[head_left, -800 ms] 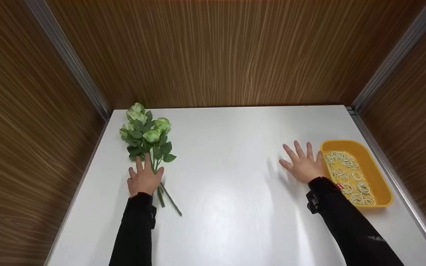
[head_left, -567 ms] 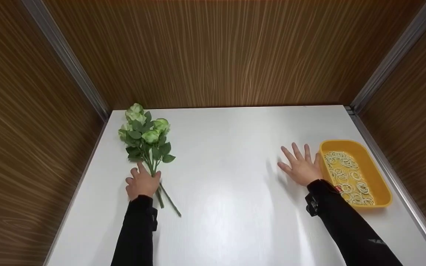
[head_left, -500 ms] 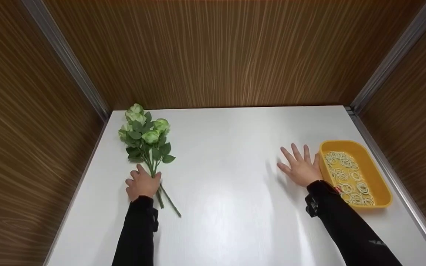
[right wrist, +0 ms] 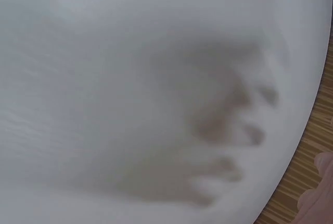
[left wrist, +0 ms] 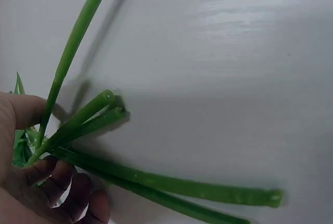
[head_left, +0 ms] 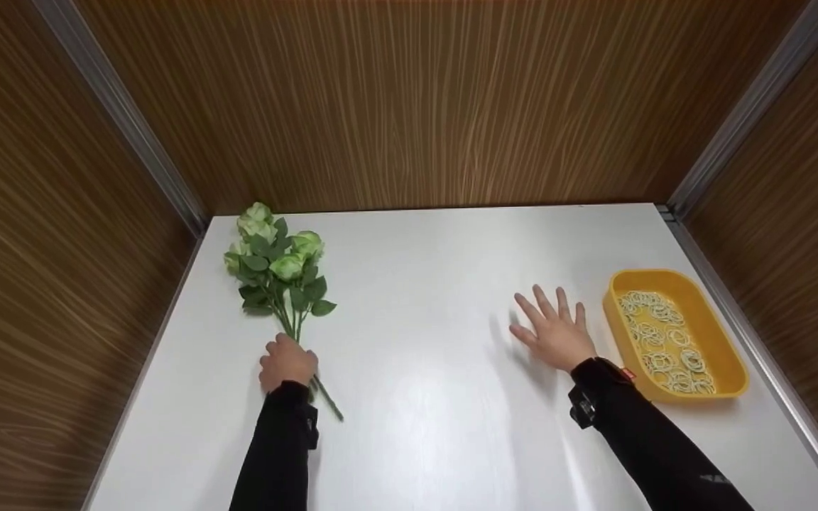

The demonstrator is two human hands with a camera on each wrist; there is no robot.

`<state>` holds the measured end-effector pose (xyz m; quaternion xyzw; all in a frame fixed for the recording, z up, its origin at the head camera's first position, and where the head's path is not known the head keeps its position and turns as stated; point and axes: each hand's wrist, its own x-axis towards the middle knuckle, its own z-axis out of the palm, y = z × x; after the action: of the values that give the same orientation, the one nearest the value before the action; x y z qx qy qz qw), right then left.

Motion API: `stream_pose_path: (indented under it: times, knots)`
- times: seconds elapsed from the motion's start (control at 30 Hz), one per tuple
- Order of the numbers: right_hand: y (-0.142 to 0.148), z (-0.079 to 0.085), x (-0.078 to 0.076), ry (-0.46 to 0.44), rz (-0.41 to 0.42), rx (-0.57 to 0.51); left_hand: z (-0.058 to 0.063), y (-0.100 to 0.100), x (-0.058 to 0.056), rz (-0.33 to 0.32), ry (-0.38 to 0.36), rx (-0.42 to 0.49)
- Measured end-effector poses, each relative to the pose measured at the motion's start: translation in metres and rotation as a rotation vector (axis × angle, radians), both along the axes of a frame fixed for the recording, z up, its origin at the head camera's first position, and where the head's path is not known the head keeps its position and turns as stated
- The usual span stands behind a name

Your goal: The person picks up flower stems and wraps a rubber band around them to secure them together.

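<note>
The fingers of the left hand (head_left: 287, 363) are curled around the green plastic-looking stems (left wrist: 76, 39) of a bunch of pale green roses with dark green leaves (head_left: 287, 268). The fingers of the right hand (head_left: 554, 337) are spread apart and hold nothing; the hand is held palm down, just beside the tray.

The bunch is located at the left rear of the desk, flower heads toward the back edge. An early stage is judged to be reached: a grip on the stems is established. Left undone: the stem ends are fanned out at differing lengths, the flower heads are not raised, and none of the loose pale rings (head_left: 664, 312) is taken up. These are contained in a yellow rectangular tray with rounded corners (head_left: 709, 319), at the right.

The desk (head_left: 409, 319) is white and smooth, with light reflected at its centre. It is enclosed at the back and both sides by brown wood-grain panels (head_left: 409, 106), joined at the corners by grey metal-looking strips (head_left: 121, 106).
</note>
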<state>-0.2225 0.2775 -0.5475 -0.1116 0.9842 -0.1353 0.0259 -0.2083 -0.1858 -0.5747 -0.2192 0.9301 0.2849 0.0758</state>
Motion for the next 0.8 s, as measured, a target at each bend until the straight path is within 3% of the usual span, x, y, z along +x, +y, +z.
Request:
stream_pose_path:
  times: [0.17,0.37,0.57,0.8]
  knots:
    - [-0.022,-0.003,0.005,0.01,0.047,-0.016,0.002,0.005,0.0,0.029,-0.024,0.076]
    - [-0.05,-0.006,0.011,0.033,0.129,-0.032,0.009,0.012,0.003,-0.032,-0.1,0.141]
    - [-0.075,-0.01,0.019,0.015,0.203,-0.011,0.014,0.023,0.006,-0.088,-0.105,0.216]
    - [-0.102,-0.015,0.03,-0.031,0.265,-0.024,0.01,0.034,0.003,-0.021,-0.071,0.173]
